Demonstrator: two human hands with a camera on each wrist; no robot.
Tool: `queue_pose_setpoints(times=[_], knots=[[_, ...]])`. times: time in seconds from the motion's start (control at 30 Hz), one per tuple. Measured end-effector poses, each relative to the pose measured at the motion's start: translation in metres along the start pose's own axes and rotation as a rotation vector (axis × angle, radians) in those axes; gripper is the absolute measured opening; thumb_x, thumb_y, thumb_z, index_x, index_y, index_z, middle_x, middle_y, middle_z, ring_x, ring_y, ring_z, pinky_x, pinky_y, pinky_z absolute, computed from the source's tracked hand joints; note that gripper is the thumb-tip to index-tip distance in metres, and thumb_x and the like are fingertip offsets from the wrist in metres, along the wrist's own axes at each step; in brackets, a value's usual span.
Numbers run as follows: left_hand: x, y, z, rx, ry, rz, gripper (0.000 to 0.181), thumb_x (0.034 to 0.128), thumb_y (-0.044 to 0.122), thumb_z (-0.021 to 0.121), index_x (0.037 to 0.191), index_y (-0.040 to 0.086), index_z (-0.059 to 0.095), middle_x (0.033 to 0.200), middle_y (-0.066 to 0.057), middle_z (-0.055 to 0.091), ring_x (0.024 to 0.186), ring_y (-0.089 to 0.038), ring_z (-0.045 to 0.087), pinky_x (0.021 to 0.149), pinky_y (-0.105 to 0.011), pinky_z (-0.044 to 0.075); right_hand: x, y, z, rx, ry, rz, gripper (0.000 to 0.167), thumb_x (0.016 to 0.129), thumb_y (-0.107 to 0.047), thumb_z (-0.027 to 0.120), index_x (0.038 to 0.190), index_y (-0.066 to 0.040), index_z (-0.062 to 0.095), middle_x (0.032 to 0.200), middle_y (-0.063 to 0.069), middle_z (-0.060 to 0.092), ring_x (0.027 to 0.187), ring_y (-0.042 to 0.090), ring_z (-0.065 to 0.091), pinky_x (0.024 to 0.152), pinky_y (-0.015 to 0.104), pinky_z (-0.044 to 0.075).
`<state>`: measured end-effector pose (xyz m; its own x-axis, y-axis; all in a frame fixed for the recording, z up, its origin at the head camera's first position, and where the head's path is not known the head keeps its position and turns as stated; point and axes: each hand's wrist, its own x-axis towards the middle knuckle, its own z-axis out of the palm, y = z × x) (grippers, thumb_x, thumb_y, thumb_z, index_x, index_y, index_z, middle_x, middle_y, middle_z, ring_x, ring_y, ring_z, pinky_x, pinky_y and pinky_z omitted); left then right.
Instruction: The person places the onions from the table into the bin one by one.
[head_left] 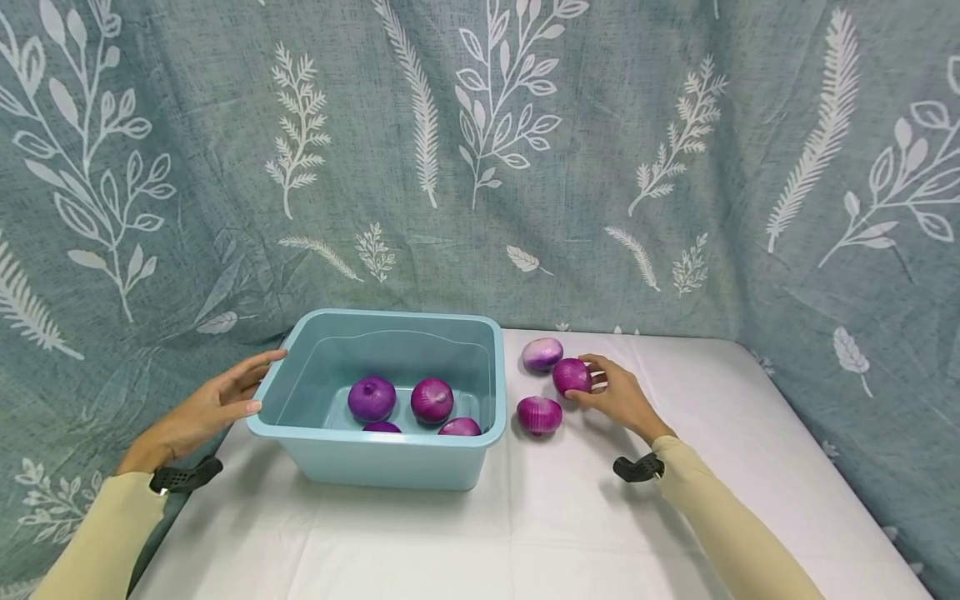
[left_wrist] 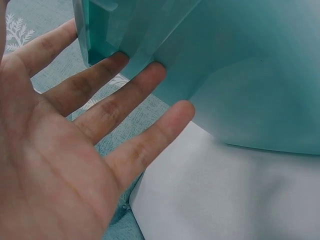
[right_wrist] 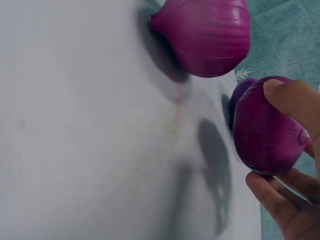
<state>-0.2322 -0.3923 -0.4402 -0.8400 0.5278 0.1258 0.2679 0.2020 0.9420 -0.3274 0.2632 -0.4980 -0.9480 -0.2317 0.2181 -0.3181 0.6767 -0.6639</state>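
My right hand point(head_left: 618, 398) grips a red onion point(head_left: 572, 378) between thumb and fingers. In the right wrist view that held onion point(right_wrist: 265, 127) appears lifted, with a shadow apart from it on the cloth. Two more onions lie close by: a magenta one point(head_left: 539, 415) nearer me and a paler purple-and-white one point(head_left: 542, 354) behind. At the left, my left hand point(head_left: 206, 410) has its fingers extended against the side of a light blue plastic bin point(head_left: 375, 460). Inside the bin are several onions, among them a dark purple one point(head_left: 371, 399) and a magenta one point(head_left: 432, 401); the front wall partly hides others.
A white cloth point(head_left: 420, 542) covers the table under the bin and onions. Blue-green fabric point(head_left: 570, 208) with white leaf prints hangs behind the table and along both sides. Each wrist wears a black strap, such as the right one point(head_left: 637, 468).
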Motion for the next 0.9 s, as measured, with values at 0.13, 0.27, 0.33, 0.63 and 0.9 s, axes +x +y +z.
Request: queue_pose_setpoints(times=[0.13, 0.27, 0.33, 0.63, 0.9], knots=[[0.000, 0.001, 0.000, 0.004, 0.004, -0.003, 0.070, 0.1084, 0.001, 0.045, 0.167, 0.022, 0.015, 0.171, -0.004, 0.014, 0.144, 0.006, 0.031, 0.106, -0.016, 0.040, -0.002, -0.005, -0.006, 0.006, 0.010, -0.009, 0.075, 0.082, -0.038, 0.089, 0.143, -0.009, 0.057, 0.134, 0.018, 0.062, 0.107, 0.035, 0.068, 0.087, 0.048, 0.059], [0.001, 0.001, 0.000, -0.001, 0.003, 0.005, 0.070, 0.1082, 0.000, 0.045, 0.167, 0.021, 0.015, 0.171, -0.004, 0.015, 0.144, 0.004, 0.032, 0.106, -0.017, 0.042, -0.002, -0.008, -0.010, 0.016, 0.014, -0.017, 0.075, 0.082, -0.038, 0.089, 0.144, -0.010, 0.056, 0.134, 0.017, 0.062, 0.106, 0.035, 0.068, 0.085, 0.046, 0.060], [0.000, 0.000, 0.001, -0.005, 0.003, 0.008, 0.070, 0.1081, 0.000, 0.045, 0.167, 0.020, 0.015, 0.171, -0.004, 0.015, 0.144, 0.004, 0.033, 0.105, -0.017, 0.042, -0.003, -0.010, -0.011, 0.021, 0.015, -0.021, 0.075, 0.082, -0.038, 0.089, 0.144, -0.011, 0.056, 0.134, 0.017, 0.062, 0.106, 0.034, 0.068, 0.085, 0.045, 0.060], [0.000, 0.002, 0.003, 0.007, 0.013, -0.001, 0.069, 0.1083, 0.001, 0.045, 0.167, 0.021, 0.016, 0.171, -0.004, 0.016, 0.143, 0.004, 0.034, 0.105, -0.016, 0.042, -0.003, -0.023, -0.016, 0.041, 0.022, -0.043, 0.074, 0.081, -0.041, 0.089, 0.143, -0.016, 0.057, 0.130, 0.013, 0.064, 0.105, 0.030, 0.069, 0.084, 0.045, 0.060], [0.000, 0.003, 0.003, 0.000, 0.012, -0.004, 0.069, 0.1083, 0.001, 0.045, 0.167, 0.020, 0.015, 0.171, -0.005, 0.016, 0.143, 0.005, 0.034, 0.105, -0.016, 0.042, -0.006, -0.043, -0.020, 0.065, 0.025, -0.099, 0.073, 0.082, -0.039, 0.090, 0.143, -0.015, 0.057, 0.129, 0.013, 0.065, 0.105, 0.031, 0.070, 0.086, 0.047, 0.060]])
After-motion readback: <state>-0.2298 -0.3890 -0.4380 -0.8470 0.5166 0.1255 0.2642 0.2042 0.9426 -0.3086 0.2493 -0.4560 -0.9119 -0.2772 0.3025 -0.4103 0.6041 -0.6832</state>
